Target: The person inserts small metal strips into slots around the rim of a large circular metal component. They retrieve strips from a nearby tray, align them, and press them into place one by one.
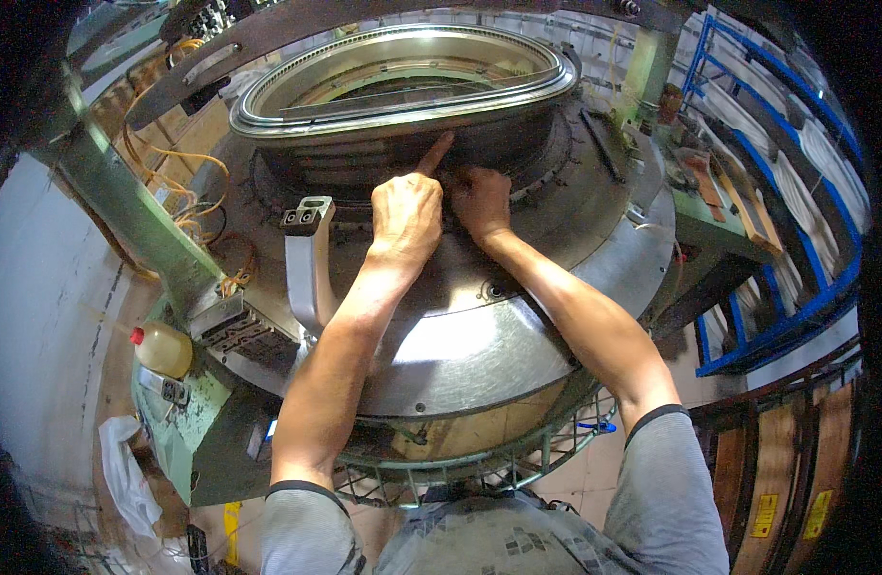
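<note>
The person in the grey shirt leans both bare arms over a round steel machine bed, hands close together at the near side of the dark cylinder wall that rises from its middle, under a wide shiny ring. The left hand has its index finger stretched up toward that wall, the other fingers curled in; I can't tell whether it touches the metal. The right hand, just beside it, is bent inward, its fingertips hidden from me, so whether it pinches anything I can't say. Left of the left forearm stands a curved metal bracket. Farther left, near a green column, sits a yellowish bottle with a red cap; orange cables hang behind. Over on the right, a blue rack holds white material.
</note>
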Demonstrator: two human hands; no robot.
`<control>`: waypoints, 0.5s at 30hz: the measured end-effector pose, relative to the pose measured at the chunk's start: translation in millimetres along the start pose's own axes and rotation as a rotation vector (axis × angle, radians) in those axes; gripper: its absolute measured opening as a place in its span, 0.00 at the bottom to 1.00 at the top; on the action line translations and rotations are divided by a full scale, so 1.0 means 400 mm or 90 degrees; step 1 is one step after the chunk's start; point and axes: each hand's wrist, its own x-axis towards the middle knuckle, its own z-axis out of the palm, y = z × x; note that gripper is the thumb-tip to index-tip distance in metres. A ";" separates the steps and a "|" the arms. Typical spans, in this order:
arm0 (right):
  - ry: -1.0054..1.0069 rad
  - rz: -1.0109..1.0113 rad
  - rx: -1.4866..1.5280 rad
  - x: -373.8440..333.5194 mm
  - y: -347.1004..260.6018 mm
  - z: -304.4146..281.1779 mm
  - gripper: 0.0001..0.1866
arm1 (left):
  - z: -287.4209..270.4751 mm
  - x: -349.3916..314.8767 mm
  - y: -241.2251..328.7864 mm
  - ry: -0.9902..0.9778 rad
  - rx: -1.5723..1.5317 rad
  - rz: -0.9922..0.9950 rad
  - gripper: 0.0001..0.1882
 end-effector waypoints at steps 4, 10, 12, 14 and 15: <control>0.042 0.028 0.041 0.019 0.000 -0.017 0.17 | 0.005 -0.004 0.000 -0.003 -0.015 -0.016 0.45; 0.042 -0.102 -0.173 0.050 0.000 -0.080 0.23 | 0.017 -0.010 -0.005 -0.016 -0.105 -0.024 0.50; 0.032 -0.111 -0.190 0.058 -0.008 -0.090 0.24 | 0.023 -0.011 -0.009 -0.013 -0.114 -0.015 0.50; 0.008 -0.081 -0.205 0.065 -0.012 -0.097 0.25 | 0.026 -0.010 -0.012 -0.026 -0.117 -0.015 0.49; -0.008 -0.079 -0.208 0.068 -0.014 -0.100 0.26 | 0.027 -0.009 -0.013 -0.031 -0.118 -0.015 0.48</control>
